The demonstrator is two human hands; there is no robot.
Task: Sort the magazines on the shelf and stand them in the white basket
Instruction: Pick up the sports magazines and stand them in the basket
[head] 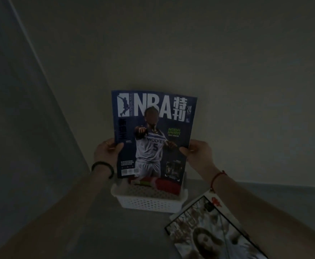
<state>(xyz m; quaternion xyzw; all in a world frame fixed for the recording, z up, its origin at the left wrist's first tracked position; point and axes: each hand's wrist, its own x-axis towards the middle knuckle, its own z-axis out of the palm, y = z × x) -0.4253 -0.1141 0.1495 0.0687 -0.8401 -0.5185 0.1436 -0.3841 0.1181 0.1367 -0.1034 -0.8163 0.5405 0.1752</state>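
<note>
A blue NBA magazine [154, 134] with a basketball player on the cover stands upright, held by both hands above the white basket [149, 201]. My left hand [106, 152] grips its left edge and my right hand [197, 152] grips its right edge. The perforated basket sits on the dim shelf surface directly below the magazine's bottom edge. Inside it lies something red [167, 186], partly hidden by the magazine. Another magazine [212, 234] with a picture cover lies flat to the right of the basket, under my right forearm.
A plain wall [227, 71] rises behind the basket. A slanted side panel [22, 109] closes the left. The scene is very dark. Bare shelf surface [100, 230] stretches in front of the basket on the left.
</note>
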